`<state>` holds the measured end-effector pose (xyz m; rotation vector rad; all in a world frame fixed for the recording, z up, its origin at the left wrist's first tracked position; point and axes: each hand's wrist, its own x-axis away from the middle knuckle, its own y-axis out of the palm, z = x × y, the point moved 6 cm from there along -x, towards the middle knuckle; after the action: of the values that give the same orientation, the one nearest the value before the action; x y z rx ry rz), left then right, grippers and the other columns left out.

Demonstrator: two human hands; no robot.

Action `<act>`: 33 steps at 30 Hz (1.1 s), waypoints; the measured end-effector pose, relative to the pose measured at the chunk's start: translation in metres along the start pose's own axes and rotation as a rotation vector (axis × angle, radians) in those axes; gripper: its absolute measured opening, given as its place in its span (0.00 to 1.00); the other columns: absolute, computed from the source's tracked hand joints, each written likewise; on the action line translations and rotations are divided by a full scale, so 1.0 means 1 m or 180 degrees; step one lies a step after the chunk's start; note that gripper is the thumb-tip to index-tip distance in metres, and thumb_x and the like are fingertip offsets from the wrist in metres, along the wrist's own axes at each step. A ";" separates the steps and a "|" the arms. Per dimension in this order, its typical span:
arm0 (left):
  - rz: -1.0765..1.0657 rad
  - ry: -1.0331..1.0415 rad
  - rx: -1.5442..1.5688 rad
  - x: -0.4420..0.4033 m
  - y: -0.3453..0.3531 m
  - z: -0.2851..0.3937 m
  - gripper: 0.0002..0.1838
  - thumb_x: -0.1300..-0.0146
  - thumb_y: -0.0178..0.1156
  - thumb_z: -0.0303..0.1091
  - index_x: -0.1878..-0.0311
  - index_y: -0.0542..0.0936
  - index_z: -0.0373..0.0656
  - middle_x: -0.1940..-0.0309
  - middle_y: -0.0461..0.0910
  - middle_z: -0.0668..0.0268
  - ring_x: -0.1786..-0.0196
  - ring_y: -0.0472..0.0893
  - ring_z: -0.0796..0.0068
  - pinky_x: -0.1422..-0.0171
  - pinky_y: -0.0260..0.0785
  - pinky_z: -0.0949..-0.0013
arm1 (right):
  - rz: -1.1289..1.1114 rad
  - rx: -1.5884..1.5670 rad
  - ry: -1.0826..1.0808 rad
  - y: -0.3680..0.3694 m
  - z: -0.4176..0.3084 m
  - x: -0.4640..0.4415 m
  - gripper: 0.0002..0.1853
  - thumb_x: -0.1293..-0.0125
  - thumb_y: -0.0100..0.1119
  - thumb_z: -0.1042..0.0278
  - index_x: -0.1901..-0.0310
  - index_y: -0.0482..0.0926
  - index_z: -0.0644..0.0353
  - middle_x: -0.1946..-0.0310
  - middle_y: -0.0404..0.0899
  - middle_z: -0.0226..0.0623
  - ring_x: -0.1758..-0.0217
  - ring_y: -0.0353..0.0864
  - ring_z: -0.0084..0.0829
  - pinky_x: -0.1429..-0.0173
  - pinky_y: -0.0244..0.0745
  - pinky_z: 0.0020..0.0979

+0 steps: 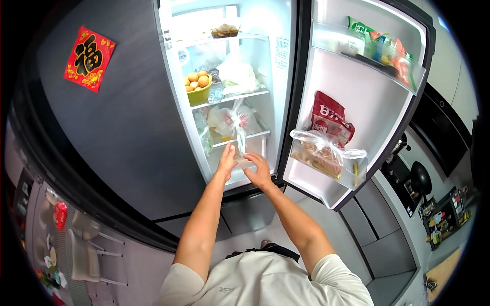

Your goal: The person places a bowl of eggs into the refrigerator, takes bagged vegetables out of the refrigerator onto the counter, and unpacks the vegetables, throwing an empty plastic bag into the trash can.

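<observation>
For a clean handling of the knotted clear plastic bag (228, 120), which sits just beyond and above both grips on a fridge shelf (258, 135), the person would do best to bring the palms in from either side, let one take the weight from below and the other steady the gathered neck. Pulling on the thin twisted tail alone could stretch or tear it, and dragging could catch the bag on the shelf's front edge. Elbows are better kept in, since the open door with its loaded bin (326, 166) stands to the right of the grips.

The left grip (226, 164) is open, fingers extended upward and palm turned inward. The right grip (260, 170) is open too, its fingers loosely curved and thumb apart, facing the left across a narrow gap. Neither visibly has hold of anything. The bag's tail hangs close by the fingertips; whether it touches them cannot be told.
</observation>
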<state>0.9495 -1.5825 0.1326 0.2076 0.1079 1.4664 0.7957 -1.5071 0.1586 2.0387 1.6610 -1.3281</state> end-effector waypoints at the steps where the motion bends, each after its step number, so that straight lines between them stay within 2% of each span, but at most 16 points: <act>1: -0.0131 0.0024 0.0157 -0.008 0.001 -0.008 0.35 0.18 0.50 0.51 0.15 0.53 0.52 0.22 0.64 0.60 0.26 0.68 0.61 0.32 0.68 0.50 | 0.0024 0.0039 -0.0065 -0.007 -0.015 0.003 0.22 0.44 0.71 0.72 0.45 0.86 0.55 0.41 0.83 0.40 0.38 0.81 0.42 0.31 0.73 0.40; 4: -0.0330 0.0167 0.0475 -0.014 0.009 -0.011 0.37 0.21 0.55 0.42 0.17 0.52 0.42 0.31 0.73 0.59 0.44 0.80 0.67 0.48 0.75 0.64 | -0.0290 -0.0232 -0.0353 -0.008 -0.024 0.010 0.19 0.44 0.71 0.72 0.48 0.87 0.55 0.46 0.86 0.38 0.38 0.81 0.44 0.31 0.73 0.41; 5: -0.0271 0.0259 0.0471 -0.011 0.014 -0.011 0.35 0.22 0.57 0.37 0.18 0.57 0.40 0.36 0.77 0.60 0.50 0.82 0.71 0.54 0.74 0.68 | -0.0262 -0.0308 -0.0514 -0.009 -0.026 0.010 0.16 0.42 0.70 0.72 0.50 0.87 0.56 0.53 0.88 0.35 0.44 0.83 0.35 0.36 0.74 0.34; 8: -0.0271 0.0345 0.0167 -0.001 0.012 0.003 0.28 0.28 0.58 0.26 0.25 0.69 0.36 0.49 0.84 0.63 0.61 0.81 0.76 0.60 0.72 0.74 | -0.0425 -0.1181 0.1169 -0.004 0.005 0.015 0.13 0.36 0.67 0.70 0.49 0.87 0.57 0.57 0.87 0.31 0.51 0.81 0.26 0.42 0.73 0.28; 9: -0.0293 0.0340 0.0015 0.003 0.009 0.006 0.27 0.30 0.58 0.22 0.28 0.74 0.36 0.53 0.86 0.63 0.63 0.81 0.78 0.61 0.71 0.75 | 0.0091 -0.1644 0.1326 -0.004 0.011 0.013 0.12 0.31 0.64 0.69 0.49 0.86 0.58 0.59 0.85 0.28 0.55 0.76 0.20 0.47 0.71 0.23; 12: 0.0129 0.0269 0.0143 0.016 -0.009 0.006 0.19 0.32 0.57 0.20 0.39 0.82 0.35 0.59 0.84 0.66 0.63 0.79 0.79 0.62 0.71 0.74 | 0.0288 -0.1815 0.1167 -0.004 0.015 -0.008 0.15 0.28 0.62 0.61 0.43 0.87 0.53 0.34 0.76 0.33 0.41 0.75 0.23 0.47 0.69 0.23; 15: 0.0208 0.0220 -0.0167 0.028 -0.023 0.007 0.22 0.33 0.57 0.20 0.36 0.82 0.37 0.60 0.86 0.68 0.64 0.79 0.80 0.61 0.71 0.74 | -0.0184 -0.2607 0.2072 0.021 0.015 -0.029 0.21 0.27 0.62 0.53 0.36 0.83 0.47 0.25 0.66 0.29 0.29 0.66 0.24 0.39 0.65 0.32; 19: 0.0085 -0.0021 -0.0355 0.040 -0.037 0.006 0.22 0.32 0.56 0.21 0.36 0.82 0.37 0.54 0.86 0.67 0.59 0.82 0.77 0.55 0.73 0.72 | -0.0035 -0.3647 0.2620 0.048 0.015 -0.059 0.32 0.31 0.65 0.45 0.27 0.74 0.41 0.27 0.68 0.18 0.25 0.59 0.24 0.31 0.51 0.40; 22: -0.0088 -0.0086 0.0420 0.039 -0.042 0.006 0.26 0.29 0.55 0.24 0.28 0.73 0.36 0.40 0.82 0.59 0.47 0.83 0.70 0.47 0.77 0.69 | 0.0069 -0.3833 0.2669 0.047 0.018 -0.058 0.36 0.31 0.65 0.44 0.24 0.70 0.45 0.23 0.65 0.20 0.22 0.57 0.25 0.28 0.47 0.39; 23: -0.0147 -0.0134 0.0981 0.038 -0.041 0.006 0.37 0.26 0.56 0.30 0.17 0.56 0.48 0.28 0.70 0.51 0.37 0.79 0.62 0.43 0.78 0.61 | 0.0131 -0.4004 0.2707 0.046 0.019 -0.054 0.33 0.31 0.63 0.42 0.27 0.73 0.44 0.25 0.67 0.20 0.24 0.57 0.25 0.28 0.45 0.38; 26: 0.0161 -0.0513 0.1382 0.068 -0.024 0.030 0.45 0.24 0.58 0.42 0.14 0.42 0.64 0.21 0.56 0.47 0.30 0.72 0.53 0.39 0.78 0.52 | 0.0192 -0.4452 0.2483 0.032 0.016 -0.038 0.30 0.29 0.61 0.43 0.31 0.78 0.48 0.30 0.73 0.23 0.29 0.65 0.26 0.29 0.50 0.36; 27: 0.0074 -0.0522 0.1357 0.064 -0.020 0.028 0.47 0.25 0.60 0.56 0.15 0.38 0.73 0.19 0.50 0.47 0.29 0.70 0.48 0.40 0.77 0.47 | 0.0189 -0.4562 0.2417 0.025 0.009 -0.032 0.28 0.29 0.60 0.44 0.33 0.79 0.50 0.32 0.76 0.24 0.31 0.67 0.26 0.30 0.53 0.35; 30: 0.0189 -0.0789 0.1727 0.067 -0.007 0.011 0.51 0.28 0.63 0.61 0.15 0.41 0.66 0.22 0.58 0.48 0.40 0.76 0.56 0.43 0.76 0.53 | 0.0329 -0.4870 0.2280 0.001 -0.009 -0.007 0.26 0.26 0.57 0.47 0.39 0.83 0.59 0.43 0.85 0.30 0.41 0.78 0.29 0.35 0.64 0.31; 31: -0.0829 -0.0955 0.2122 0.040 -0.012 -0.019 0.47 0.31 0.64 0.64 0.19 0.54 0.56 0.31 0.71 0.55 0.39 0.78 0.58 0.41 0.77 0.51 | 0.0316 -0.4832 0.2220 -0.009 -0.018 0.002 0.26 0.26 0.57 0.46 0.39 0.83 0.59 0.42 0.85 0.30 0.38 0.77 0.29 0.31 0.63 0.32; 32: -0.1225 -0.1019 0.2507 0.042 -0.002 -0.022 0.34 0.27 0.62 0.59 0.28 0.67 0.50 0.38 0.78 0.61 0.38 0.79 0.59 0.38 0.77 0.49 | 0.0298 -0.4784 0.2174 -0.019 -0.026 0.013 0.27 0.26 0.56 0.45 0.40 0.84 0.59 0.40 0.85 0.31 0.36 0.77 0.30 0.27 0.62 0.32; 33: -0.0995 -0.0938 0.2374 0.045 0.006 -0.032 0.28 0.24 0.59 0.53 0.28 0.69 0.50 0.38 0.78 0.61 0.37 0.80 0.58 0.37 0.77 0.49 | 0.0199 -0.4813 0.2133 -0.023 -0.023 0.025 0.27 0.26 0.57 0.44 0.40 0.84 0.60 0.38 0.84 0.34 0.34 0.76 0.31 0.25 0.61 0.34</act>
<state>0.9425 -1.5351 0.1049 0.9641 0.4274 1.0162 0.7865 -1.4667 0.1620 1.4075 1.7703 0.7216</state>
